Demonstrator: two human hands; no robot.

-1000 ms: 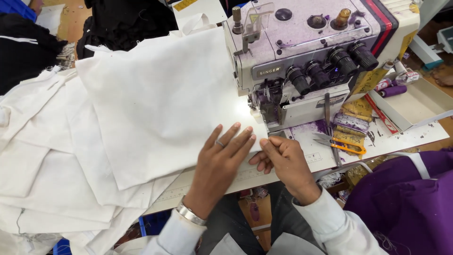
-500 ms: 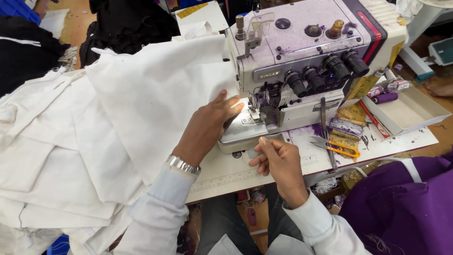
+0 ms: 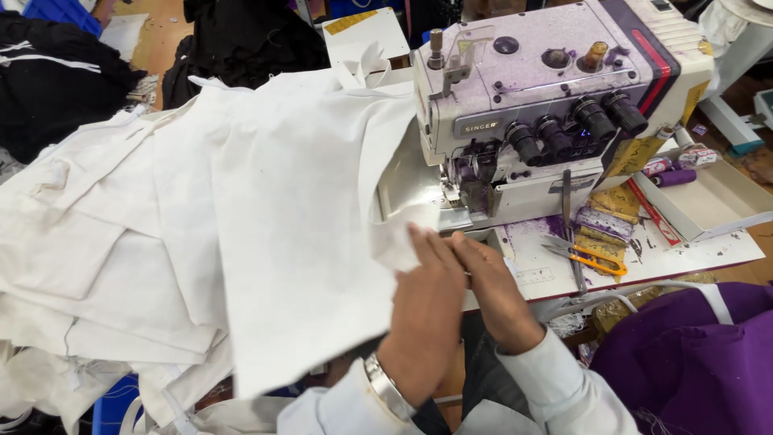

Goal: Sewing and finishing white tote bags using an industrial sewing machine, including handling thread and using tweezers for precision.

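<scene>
Pinching the near corner of the white fabric panel (image 3: 298, 242), our left hand (image 3: 423, 310) and right hand (image 3: 495, 294) sit side by side, touching, fingers closed on the cloth edge. We hold this corner just in front of the sewing machine (image 3: 547, 105), at the front edge of the surface (image 3: 684, 250). More white pieces (image 3: 97, 242) lie stacked to the left. Orange-handled scissors (image 3: 588, 256) rest right of the hands, beside a purple cloth (image 3: 692, 362).

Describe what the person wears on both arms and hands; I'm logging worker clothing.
Both hands, left hand and right hand, are bare, without gloves. Each arm has a long white cloth sleeve. A silver metal watch band circles the left wrist.
</scene>
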